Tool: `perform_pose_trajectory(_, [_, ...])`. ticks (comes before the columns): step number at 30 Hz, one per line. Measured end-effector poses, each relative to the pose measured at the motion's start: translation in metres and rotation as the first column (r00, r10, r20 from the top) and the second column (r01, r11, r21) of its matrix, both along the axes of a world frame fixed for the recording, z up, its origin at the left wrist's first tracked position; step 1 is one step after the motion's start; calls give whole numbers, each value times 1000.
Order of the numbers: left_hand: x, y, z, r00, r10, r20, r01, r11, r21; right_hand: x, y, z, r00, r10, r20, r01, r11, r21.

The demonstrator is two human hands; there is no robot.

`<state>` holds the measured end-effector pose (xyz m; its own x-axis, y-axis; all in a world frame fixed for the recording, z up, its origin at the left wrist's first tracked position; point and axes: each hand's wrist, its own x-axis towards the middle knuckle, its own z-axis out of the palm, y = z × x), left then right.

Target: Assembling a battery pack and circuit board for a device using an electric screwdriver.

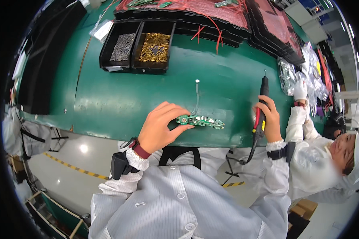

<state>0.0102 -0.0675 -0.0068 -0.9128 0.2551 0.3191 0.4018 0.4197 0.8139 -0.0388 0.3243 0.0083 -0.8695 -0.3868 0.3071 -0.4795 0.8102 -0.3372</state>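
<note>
Near the front edge of the green table, my left hand [161, 123] pinches the left end of a narrow green circuit board [205, 121]. Small white and dark parts sit along the board. From it a thin grey cable [197, 95] with a white plug at its tip runs away from me across the table. To the right, my right hand [269, 117] is wrapped around an electric screwdriver [262, 107], black with a red strip and a yellow label. The screwdriver points away from me, apart from the board, and its cord hangs down over the table edge.
Beyond the board stand two black bins, one of silver screws [123, 47] and one of brass-coloured pieces [153, 47]. Black trays with red lining [211, 24] line the back. Clear plastic bags [287, 75] lie at the right, beside a co-worker's gloved hand [300, 89].
</note>
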Motion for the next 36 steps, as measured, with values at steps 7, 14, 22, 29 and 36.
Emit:
perform_pose_trajectory(7, [4,-11,16,997,60,47,-53,990,-131,-10,-11,10,995,-55,84,28,953,302])
perform_pose_trajectory(14, [3,-8,9,994,85,68,-76,990,-121,16,-101,57,877,445,179,-457,889,27])
perform_pose_trajectory(22, [-1,-9,1,998,44,53,-40,996,-75,6,-119,61,862,504,56,-497,820,283])
perform_pose_trajectory(29, [2,-8,-4,999,46,-6,-47,998,-38,-1,-111,87,927,363,98,-360,784,506])
perform_pose_trajectory(36, [1,-9,-7,1000,19,-7,-19,999,-28,1,-117,89,877,465,123,-474,794,381])
